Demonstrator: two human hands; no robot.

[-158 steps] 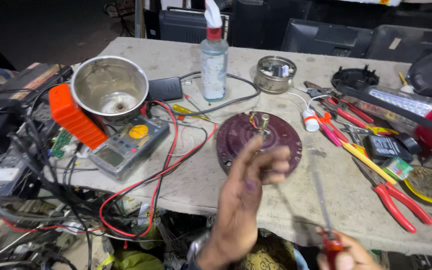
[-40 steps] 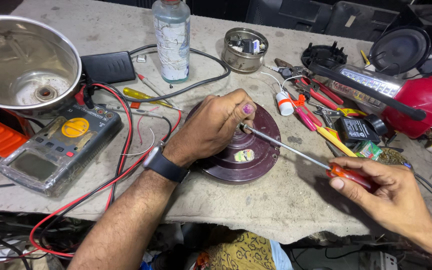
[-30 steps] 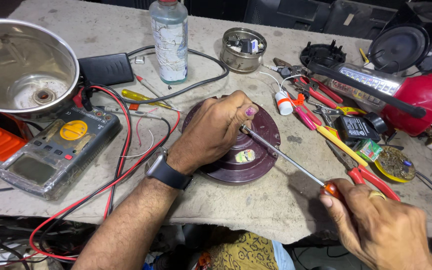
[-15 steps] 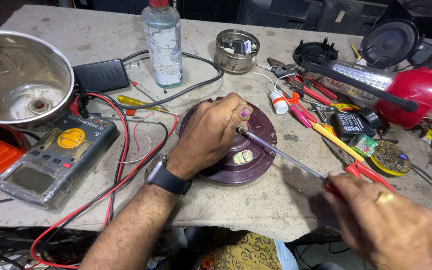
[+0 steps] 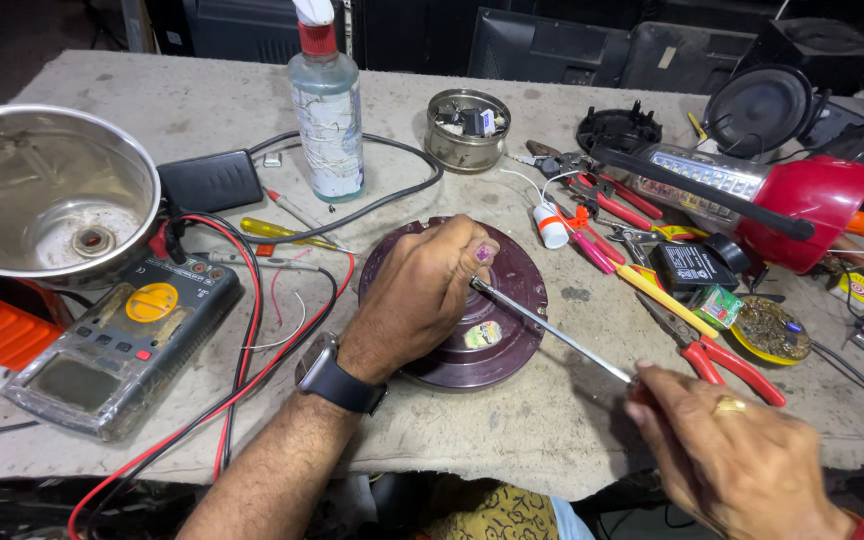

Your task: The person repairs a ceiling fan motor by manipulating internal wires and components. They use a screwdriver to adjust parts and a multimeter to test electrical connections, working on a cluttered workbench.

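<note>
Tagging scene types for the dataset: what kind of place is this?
Most likely a small electrical repair bench. A grey multimeter with a yellow dial and red test leads lies beside the work, red-handled pliers crowd the worn table, and the right hand drives a long screwdriver into a maroon round housing.

The left hand (image 5: 422,290) covers the middle of the dark round disc (image 5: 507,300), so whatever the screwdriver (image 5: 552,330) tip meets stays hidden under the fingers. The right hand (image 5: 742,460) wraps the screwdriver's handle and runs off the bottom edge. The steel bowl (image 5: 47,195) is cut by the left edge. The tin (image 5: 467,130) holds bits too small to tell.
</note>
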